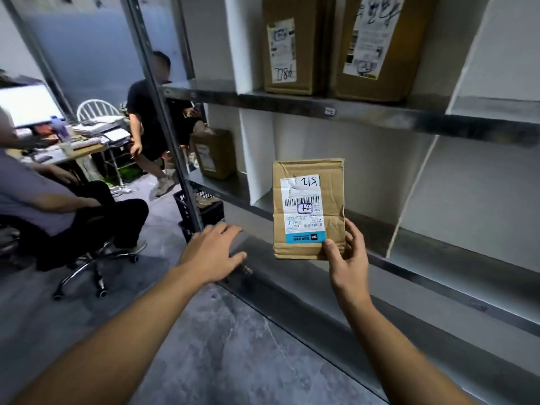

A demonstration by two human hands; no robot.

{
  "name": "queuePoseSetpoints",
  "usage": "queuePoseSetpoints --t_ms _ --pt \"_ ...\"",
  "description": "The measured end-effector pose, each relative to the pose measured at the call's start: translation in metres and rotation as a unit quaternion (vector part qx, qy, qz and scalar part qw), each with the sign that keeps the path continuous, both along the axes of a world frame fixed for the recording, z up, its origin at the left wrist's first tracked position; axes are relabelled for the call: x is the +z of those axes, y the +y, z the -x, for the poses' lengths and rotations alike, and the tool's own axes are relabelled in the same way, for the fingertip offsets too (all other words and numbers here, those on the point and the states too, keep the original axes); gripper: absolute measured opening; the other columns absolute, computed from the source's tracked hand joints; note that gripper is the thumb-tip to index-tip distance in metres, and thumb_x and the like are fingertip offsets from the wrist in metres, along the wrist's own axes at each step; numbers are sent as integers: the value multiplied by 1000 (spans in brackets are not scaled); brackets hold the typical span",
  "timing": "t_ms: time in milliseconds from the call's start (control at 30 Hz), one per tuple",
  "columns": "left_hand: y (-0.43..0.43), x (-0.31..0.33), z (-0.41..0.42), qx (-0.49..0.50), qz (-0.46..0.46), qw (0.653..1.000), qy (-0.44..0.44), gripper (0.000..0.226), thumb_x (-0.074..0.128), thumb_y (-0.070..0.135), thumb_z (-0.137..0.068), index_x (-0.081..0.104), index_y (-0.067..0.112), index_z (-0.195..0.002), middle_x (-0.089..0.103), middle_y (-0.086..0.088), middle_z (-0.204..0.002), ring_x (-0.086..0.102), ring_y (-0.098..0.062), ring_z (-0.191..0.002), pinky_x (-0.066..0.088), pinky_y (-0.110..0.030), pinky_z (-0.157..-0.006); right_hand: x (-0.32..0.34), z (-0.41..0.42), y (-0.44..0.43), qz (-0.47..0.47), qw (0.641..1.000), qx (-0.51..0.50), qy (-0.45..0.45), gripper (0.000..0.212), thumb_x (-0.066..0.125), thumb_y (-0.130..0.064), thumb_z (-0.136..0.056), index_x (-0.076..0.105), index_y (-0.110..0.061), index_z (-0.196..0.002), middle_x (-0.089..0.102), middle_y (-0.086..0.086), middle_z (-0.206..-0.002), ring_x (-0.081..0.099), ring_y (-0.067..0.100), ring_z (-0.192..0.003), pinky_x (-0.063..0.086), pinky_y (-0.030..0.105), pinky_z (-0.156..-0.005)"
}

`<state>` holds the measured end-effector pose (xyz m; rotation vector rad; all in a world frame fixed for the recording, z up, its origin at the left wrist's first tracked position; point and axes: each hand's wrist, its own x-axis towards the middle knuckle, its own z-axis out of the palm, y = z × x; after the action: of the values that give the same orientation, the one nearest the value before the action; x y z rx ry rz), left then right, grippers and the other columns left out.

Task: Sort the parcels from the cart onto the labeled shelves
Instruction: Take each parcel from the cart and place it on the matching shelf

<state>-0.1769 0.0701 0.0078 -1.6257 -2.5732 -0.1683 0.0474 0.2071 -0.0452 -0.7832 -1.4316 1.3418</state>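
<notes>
My right hand (pixel 347 258) pinches the lower right corner of a small brown cardboard parcel (pixel 308 182), thumb on the front, fingers behind. The parcel is upright, with a white and blue shipping label bearing handwritten numbers, held in front of the middle metal shelf (pixel 423 247). My left hand (pixel 214 252) rests with spread, straight fingers on the lower shelf edge near the upright post. The upper shelf (pixel 380 114) carries two larger brown parcels (pixel 292 45), (pixel 380 45) and a small tag on its edge. The cart is out of view.
White dividers split the shelves into bays. Another brown parcel (pixel 214 153) stands in the left bay. A black plastic crate (pixel 201 211) sits on the floor by the post. One person sits on a swivel chair (pixel 87 258) at left, another stands by a desk (pixel 73 147).
</notes>
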Motion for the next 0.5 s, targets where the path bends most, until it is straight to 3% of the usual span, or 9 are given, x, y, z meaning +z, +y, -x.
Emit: queuePoseSetpoints --t_ms 233,367,500 --pt "9 -14 67 62 -22 998 -24 61 53 55 -90 36 33 -145 46 2 -139 43 -24 -125 40 -40 -100 0 89 33 -12 998 67 -5 51 61 -15 -98 42 -33 -142 58 -6 -135 60 10 -121 57 44 -95" --pt "3 -25 103 85 -18 996 -34 60 52 54 -91 36 33 -145 46 1 -139 43 -25 -125 39 -41 -102 -12 132 39 -12 995 91 -23 52 62 -18 -98 43 -29 -145 57 -6 -138 58 13 -126 55 49 -98" --pt "-4 -33 148 106 -23 992 -61 61 52 53 -92 35 31 -146 44 2 -143 41 -23 -130 37 -42 -106 -19 176 36 -4 993 109 -44 52 62 -20 -97 42 -34 -144 56 -10 -137 58 10 -124 57 44 -97"
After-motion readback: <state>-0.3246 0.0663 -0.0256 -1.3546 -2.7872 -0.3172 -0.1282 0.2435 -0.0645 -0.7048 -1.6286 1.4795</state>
